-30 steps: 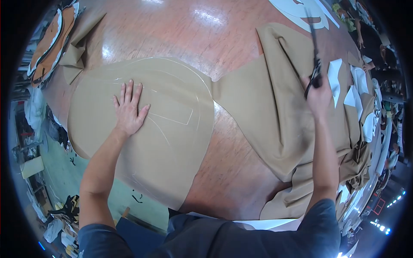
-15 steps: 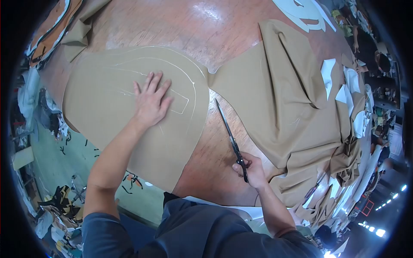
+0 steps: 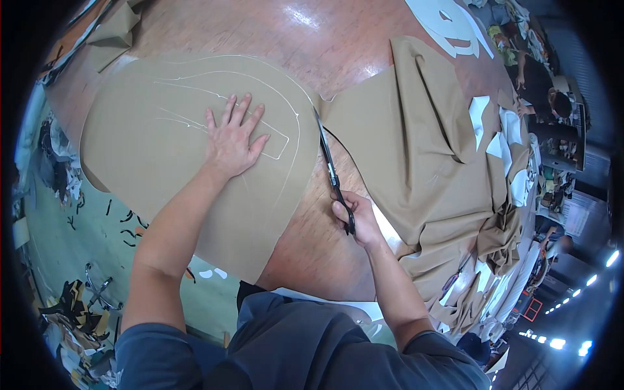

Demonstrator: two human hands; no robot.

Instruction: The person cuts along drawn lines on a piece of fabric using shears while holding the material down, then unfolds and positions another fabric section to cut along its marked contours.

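Note:
My left hand [image 3: 233,140] lies flat with fingers spread on a tan sheet of leather-like material [image 3: 162,140]. White curved outlines are drawn on that sheet around the hand. My right hand [image 3: 356,218] grips long dark scissors [image 3: 331,170] by the handles. Their blades point away from me, with the tip at the narrow join between the marked sheet and a larger folded tan piece [image 3: 435,140]. The two blades look close together, and whether material lies between them I cannot make out.
White paper patterns [image 3: 448,26] lie at the far right of the brown table [image 3: 260,26]. Several white scraps [image 3: 479,120] rest on the folded material. A second pair of scissors [image 3: 455,276] lies at the right. Beyond, a person [image 3: 539,91] is at the right edge.
My right hand has moved forward and left with the scissors, bringing their tip from the gap up to the join. My left hand still presses on the sheet. The view has shifted slightly.

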